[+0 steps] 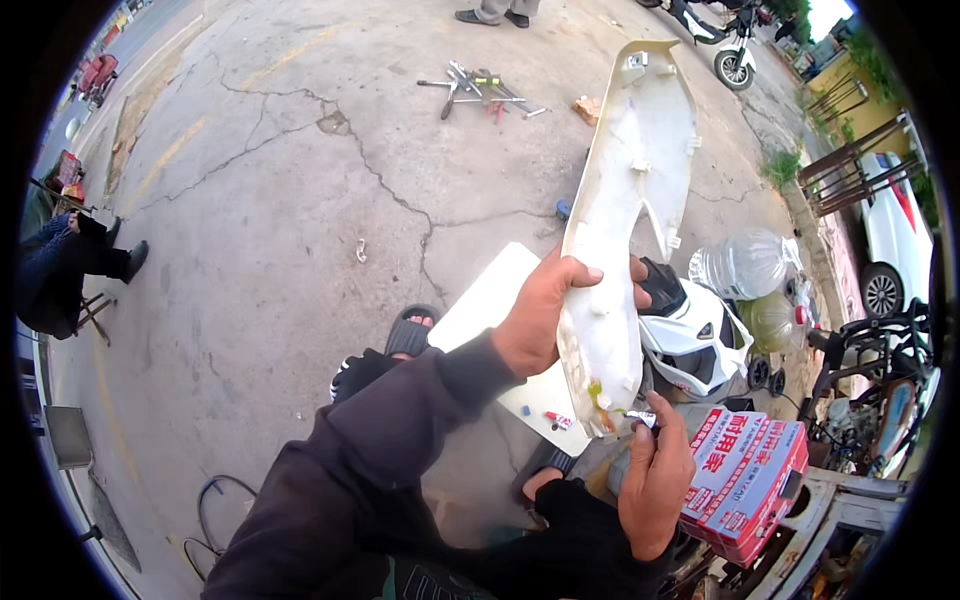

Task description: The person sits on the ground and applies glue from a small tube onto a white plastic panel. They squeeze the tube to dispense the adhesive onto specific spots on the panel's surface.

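My left hand (540,310) grips the edge of a long white plastic body panel (612,230), thumb on its inner face, and holds it raised and tilted. Clips and tabs line that inner side. At the panel's lower end, beside a yellowish-orange patch, my right hand (655,475) pinches a small white glue tube (641,418) with its nozzle toward the panel. Below the panel, a flat white board (485,300) lies across my legs. On this board rests a small red-and-white cap or tube piece (558,420).
Hand tools (482,88) lie piled on the cracked concrete ahead. To the right are a white scooter fairing (695,340), a large clear bottle (745,265) and a red-and-grey box (745,475). One person (75,265) sits at left; another's shoes (490,17) show at the top.
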The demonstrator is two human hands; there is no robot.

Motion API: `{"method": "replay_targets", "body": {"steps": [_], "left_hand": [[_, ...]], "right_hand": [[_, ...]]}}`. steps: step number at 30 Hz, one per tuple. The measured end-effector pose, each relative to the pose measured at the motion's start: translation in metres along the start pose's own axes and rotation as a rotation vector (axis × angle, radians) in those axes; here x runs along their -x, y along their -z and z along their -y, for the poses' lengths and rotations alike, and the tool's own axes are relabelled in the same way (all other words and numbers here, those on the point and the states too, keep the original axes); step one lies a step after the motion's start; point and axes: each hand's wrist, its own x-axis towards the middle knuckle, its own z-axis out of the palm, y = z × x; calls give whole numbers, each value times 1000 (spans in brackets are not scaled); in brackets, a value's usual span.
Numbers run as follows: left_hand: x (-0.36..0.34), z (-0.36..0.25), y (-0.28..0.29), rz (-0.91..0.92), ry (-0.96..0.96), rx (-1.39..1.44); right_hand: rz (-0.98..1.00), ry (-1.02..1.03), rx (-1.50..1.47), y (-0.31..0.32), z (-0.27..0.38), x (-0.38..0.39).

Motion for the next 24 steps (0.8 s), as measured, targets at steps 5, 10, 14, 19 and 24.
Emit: {"method": "replay_targets", "body": {"steps": [5, 10, 14, 19, 24], "left_hand": [[5, -8, 5, -38, 8, -9], [3, -12, -3, -37, 25, -72], [0, -9, 4, 42, 82, -65], [4, -15, 22, 13, 76, -12], [0, -6, 15, 29, 40, -76]], "right_hand": [[40, 17, -55, 1, 9, -5], [-47, 78, -70, 4, 2, -4], [-118, 41, -138, 6, 4, -7], [-92, 89, -159, -8, 0, -13], [-78, 106, -88, -1, -8, -4]]}}
